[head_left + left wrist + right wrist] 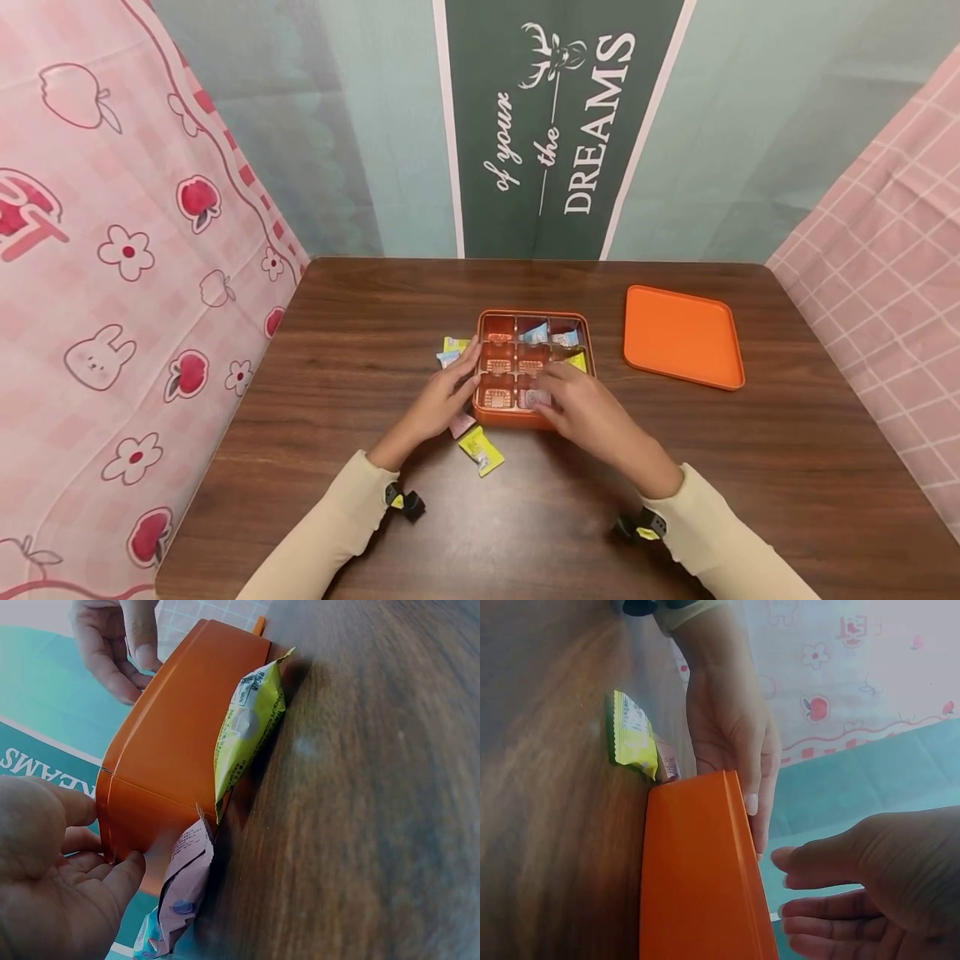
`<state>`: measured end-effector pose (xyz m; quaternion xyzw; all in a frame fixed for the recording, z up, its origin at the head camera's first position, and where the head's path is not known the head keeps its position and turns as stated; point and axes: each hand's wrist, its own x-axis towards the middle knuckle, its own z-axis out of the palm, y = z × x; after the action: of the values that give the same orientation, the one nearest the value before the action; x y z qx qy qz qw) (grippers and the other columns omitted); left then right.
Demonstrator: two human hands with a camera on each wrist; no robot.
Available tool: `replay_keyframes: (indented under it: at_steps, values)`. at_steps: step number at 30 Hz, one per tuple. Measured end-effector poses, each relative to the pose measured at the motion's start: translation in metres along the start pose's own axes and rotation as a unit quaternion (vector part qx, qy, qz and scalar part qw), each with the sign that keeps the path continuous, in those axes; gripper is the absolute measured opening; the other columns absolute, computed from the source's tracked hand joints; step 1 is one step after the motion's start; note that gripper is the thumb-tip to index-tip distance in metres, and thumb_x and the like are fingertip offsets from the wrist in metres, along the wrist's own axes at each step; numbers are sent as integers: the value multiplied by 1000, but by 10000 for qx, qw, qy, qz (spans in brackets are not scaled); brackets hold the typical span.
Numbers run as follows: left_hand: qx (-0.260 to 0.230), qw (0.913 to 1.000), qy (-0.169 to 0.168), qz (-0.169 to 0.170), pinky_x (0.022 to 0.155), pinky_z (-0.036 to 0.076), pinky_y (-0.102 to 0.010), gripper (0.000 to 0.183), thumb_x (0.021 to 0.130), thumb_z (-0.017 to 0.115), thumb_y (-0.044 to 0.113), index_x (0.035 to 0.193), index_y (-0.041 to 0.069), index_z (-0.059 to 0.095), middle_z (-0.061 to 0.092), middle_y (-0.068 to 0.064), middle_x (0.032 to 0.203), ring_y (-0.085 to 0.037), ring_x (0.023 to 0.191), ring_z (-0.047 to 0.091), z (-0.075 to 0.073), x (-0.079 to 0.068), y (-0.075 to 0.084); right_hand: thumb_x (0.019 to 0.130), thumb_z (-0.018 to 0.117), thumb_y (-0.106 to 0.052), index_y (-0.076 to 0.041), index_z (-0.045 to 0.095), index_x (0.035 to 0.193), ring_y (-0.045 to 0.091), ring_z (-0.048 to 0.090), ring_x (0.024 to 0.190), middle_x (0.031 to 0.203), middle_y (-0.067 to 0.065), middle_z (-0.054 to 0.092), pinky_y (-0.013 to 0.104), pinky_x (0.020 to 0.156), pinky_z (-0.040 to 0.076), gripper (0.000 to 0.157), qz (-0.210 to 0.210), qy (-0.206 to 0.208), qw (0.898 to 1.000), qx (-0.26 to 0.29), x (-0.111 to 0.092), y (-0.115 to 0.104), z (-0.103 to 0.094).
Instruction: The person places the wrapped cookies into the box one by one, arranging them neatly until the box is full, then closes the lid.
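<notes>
Orange box [517, 419] (one lid [682, 337] apart) shows two blue packets [567, 337].

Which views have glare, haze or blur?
Head: soft sheen on the table toward the bottom edge; left wrist: pale glare spot on the table, smudgy blur by a corner of the box; right wrist: hazy, upper-right cloth washed out.
</notes>
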<state>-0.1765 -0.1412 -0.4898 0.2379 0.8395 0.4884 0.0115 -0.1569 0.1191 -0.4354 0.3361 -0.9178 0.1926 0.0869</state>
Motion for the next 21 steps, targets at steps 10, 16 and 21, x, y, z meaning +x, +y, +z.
replay_keyframes:
  at_steps: [10, 16, 21]
  values:
    - [-6, 10000, 57, 61, 121, 23, -49, 53, 106, 51, 9, 155, -3, 33, 21, -16, 166, -30, 151, 26, -1, 0, 1, 78, 90, -19, -6, 77, 101, 26, 67, 102, 107, 9, 72, 45, 89, 59, 30, -182, 444, 9987, 163, -15, -12, 5]
    - [34, 10000, 62, 63, 122, 23, -46, 53, 106, 52, 10, 154, -4, 34, 23, -16, 165, -28, 151, 26, -1, -1, 1, 78, 90, -21, -7, 76, 97, 21, 67, 95, 101, 6, 71, 40, 81, 60, 27, -607, 865, 9944, 78, -19, -24, 17]
    - [87, 9999, 67, 74, 122, 23, -45, 53, 106, 52, 10, 154, -3, 34, 23, -16, 165, -28, 150, 27, -1, -1, 2, 78, 89, -18, -5, 75, 95, 22, 67, 93, 100, 7, 71, 39, 80, 60, 25, -940, 1037, 9902, -35, -22, -35, 27]
